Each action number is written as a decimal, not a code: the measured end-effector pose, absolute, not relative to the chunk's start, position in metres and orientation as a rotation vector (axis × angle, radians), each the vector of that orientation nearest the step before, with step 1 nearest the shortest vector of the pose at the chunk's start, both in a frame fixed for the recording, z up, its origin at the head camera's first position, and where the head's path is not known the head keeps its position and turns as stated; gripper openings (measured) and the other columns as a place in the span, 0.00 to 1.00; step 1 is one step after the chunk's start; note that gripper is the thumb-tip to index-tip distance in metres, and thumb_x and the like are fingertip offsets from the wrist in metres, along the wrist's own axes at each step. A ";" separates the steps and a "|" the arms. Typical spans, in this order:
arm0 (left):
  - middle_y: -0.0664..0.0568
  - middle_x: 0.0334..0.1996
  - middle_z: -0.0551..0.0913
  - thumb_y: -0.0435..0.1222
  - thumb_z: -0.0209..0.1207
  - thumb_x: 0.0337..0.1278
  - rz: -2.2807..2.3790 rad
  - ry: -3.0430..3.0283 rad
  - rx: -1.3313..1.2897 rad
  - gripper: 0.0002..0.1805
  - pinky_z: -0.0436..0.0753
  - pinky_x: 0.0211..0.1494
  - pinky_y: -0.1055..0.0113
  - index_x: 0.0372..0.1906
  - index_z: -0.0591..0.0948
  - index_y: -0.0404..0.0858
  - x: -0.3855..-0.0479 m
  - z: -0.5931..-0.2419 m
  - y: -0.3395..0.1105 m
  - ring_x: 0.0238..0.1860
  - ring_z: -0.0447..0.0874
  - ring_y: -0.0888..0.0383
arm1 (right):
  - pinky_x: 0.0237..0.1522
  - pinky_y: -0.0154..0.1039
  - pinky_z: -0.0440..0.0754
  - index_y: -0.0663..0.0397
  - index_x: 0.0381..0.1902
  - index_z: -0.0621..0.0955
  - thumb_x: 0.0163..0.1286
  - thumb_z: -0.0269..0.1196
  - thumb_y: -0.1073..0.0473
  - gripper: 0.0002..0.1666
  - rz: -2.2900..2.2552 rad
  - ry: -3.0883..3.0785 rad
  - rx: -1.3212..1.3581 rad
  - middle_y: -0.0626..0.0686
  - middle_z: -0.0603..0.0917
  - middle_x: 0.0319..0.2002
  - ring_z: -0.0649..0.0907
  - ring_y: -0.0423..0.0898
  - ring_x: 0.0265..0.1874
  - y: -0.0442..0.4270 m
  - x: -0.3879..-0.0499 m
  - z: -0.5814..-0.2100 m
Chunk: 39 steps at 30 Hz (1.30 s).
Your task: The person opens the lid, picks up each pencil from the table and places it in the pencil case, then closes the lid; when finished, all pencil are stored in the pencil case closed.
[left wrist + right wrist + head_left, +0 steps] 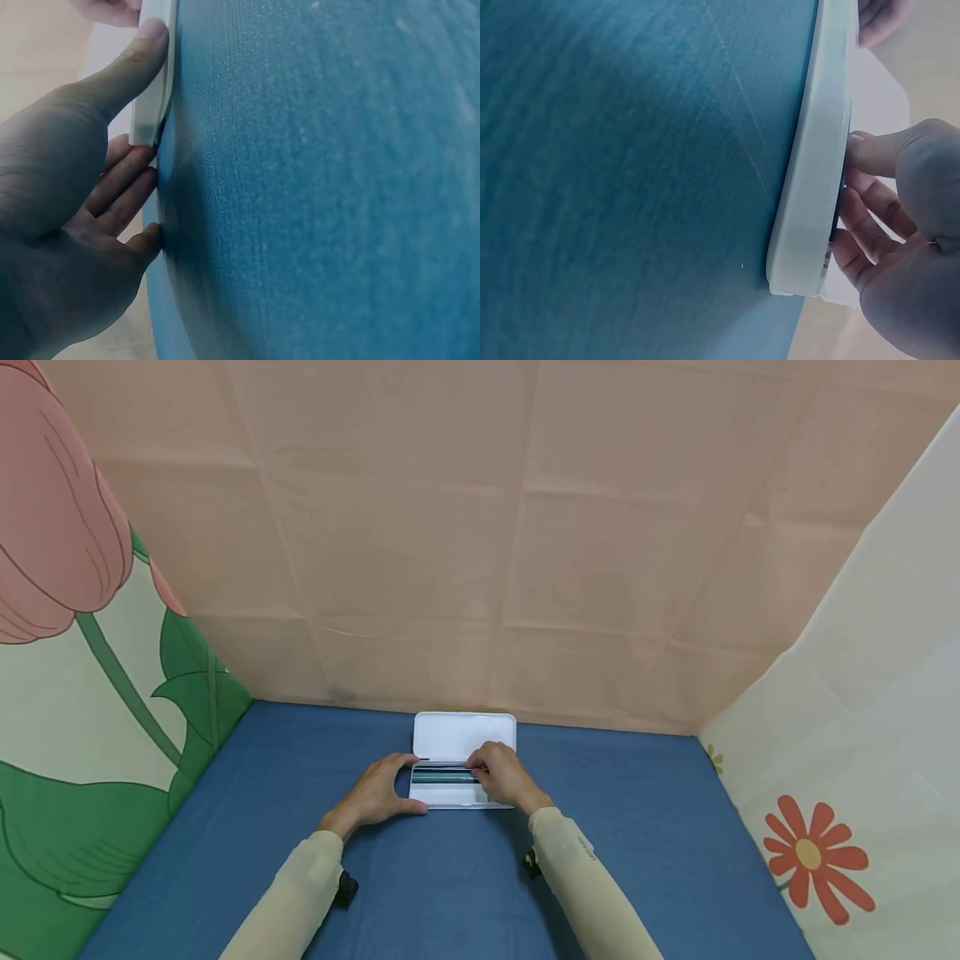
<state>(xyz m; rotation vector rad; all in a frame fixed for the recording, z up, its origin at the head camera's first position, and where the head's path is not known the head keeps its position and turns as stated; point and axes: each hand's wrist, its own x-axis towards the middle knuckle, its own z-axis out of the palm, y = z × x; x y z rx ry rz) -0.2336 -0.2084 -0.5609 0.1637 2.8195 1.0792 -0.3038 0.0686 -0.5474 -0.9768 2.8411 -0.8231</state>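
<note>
A flat white case [450,797] lies on the blue cloth, its lid [453,733] tipped back behind it. Inside, several dark and teal pencil-like sticks [442,774] lie side by side along the case. My left hand [377,793] holds the left end, thumb at the front edge and fingers at the back; the left wrist view shows the thumb on the wall of the case [152,97]. At the right end my right hand [504,772] reaches inside, thumb and fingers bent at the ends of the sticks. Those fingers [862,217] partly hide what they pinch.
Blue cloth [420,893] covers the table around the case. Behind it rises a beige creased backdrop [480,568]. A flower-printed cloth [90,693] stands on the left, and a white one [885,693] with a red flower on the right.
</note>
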 end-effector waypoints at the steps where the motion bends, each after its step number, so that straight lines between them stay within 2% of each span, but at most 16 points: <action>1: 0.38 0.82 0.76 0.54 0.87 0.53 1.079 2.820 0.163 0.55 0.71 0.86 0.29 0.82 0.75 0.39 -0.233 -0.561 -0.208 0.84 0.72 0.34 | 0.57 0.49 0.90 0.57 0.51 0.95 0.80 0.70 0.68 0.09 -0.827 2.840 -0.978 0.54 0.92 0.45 0.85 0.47 0.47 0.069 -0.303 -0.547; 9: 0.37 0.82 0.75 0.53 0.87 0.53 1.081 2.819 0.159 0.55 0.71 0.87 0.30 0.82 0.75 0.39 -0.232 -0.559 -0.207 0.84 0.72 0.34 | 0.57 0.50 0.91 0.57 0.54 0.93 0.82 0.68 0.66 0.10 -0.945 2.791 -0.942 0.54 0.92 0.49 0.87 0.47 0.47 0.077 -0.301 -0.547; 14: 0.37 0.83 0.75 0.53 0.87 0.53 1.079 2.828 0.166 0.55 0.71 0.87 0.30 0.82 0.75 0.38 -0.232 -0.559 -0.207 0.85 0.71 0.33 | 0.64 0.55 0.92 0.60 0.61 0.89 0.84 0.67 0.62 0.14 -1.082 2.771 -0.857 0.57 0.91 0.56 0.91 0.53 0.56 0.089 -0.300 -0.543; 20: 0.37 0.83 0.75 0.51 0.87 0.53 1.085 2.831 0.162 0.54 0.71 0.87 0.30 0.82 0.75 0.39 -0.232 -0.558 -0.207 0.85 0.71 0.33 | 0.67 0.63 0.88 0.62 0.65 0.87 0.83 0.67 0.62 0.18 -1.233 2.809 -0.795 0.61 0.91 0.61 0.88 0.60 0.63 0.108 -0.302 -0.536; 25: 0.37 0.82 0.76 0.51 0.87 0.53 1.082 2.833 0.169 0.54 0.71 0.86 0.30 0.82 0.75 0.38 -0.232 -0.557 -0.208 0.84 0.71 0.33 | 0.68 0.62 0.87 0.62 0.67 0.86 0.83 0.68 0.62 0.20 -1.291 2.846 -0.695 0.62 0.90 0.63 0.87 0.62 0.65 0.121 -0.308 -0.533; 31: 0.37 0.82 0.76 0.52 0.87 0.53 1.081 2.834 0.170 0.55 0.71 0.86 0.30 0.82 0.75 0.38 -0.232 -0.557 -0.208 0.84 0.72 0.34 | 0.66 0.62 0.87 0.62 0.69 0.84 0.82 0.68 0.63 0.22 -1.309 2.901 -0.623 0.64 0.88 0.62 0.87 0.63 0.63 0.129 -0.319 -0.534; 39: 0.37 0.82 0.76 0.52 0.87 0.53 1.086 2.830 0.180 0.55 0.71 0.86 0.30 0.82 0.75 0.38 -0.232 -0.558 -0.208 0.84 0.72 0.33 | 0.73 0.63 0.85 0.61 0.77 0.78 0.84 0.67 0.57 0.30 -1.315 2.818 -0.448 0.67 0.82 0.74 0.85 0.65 0.71 0.132 -0.329 -0.533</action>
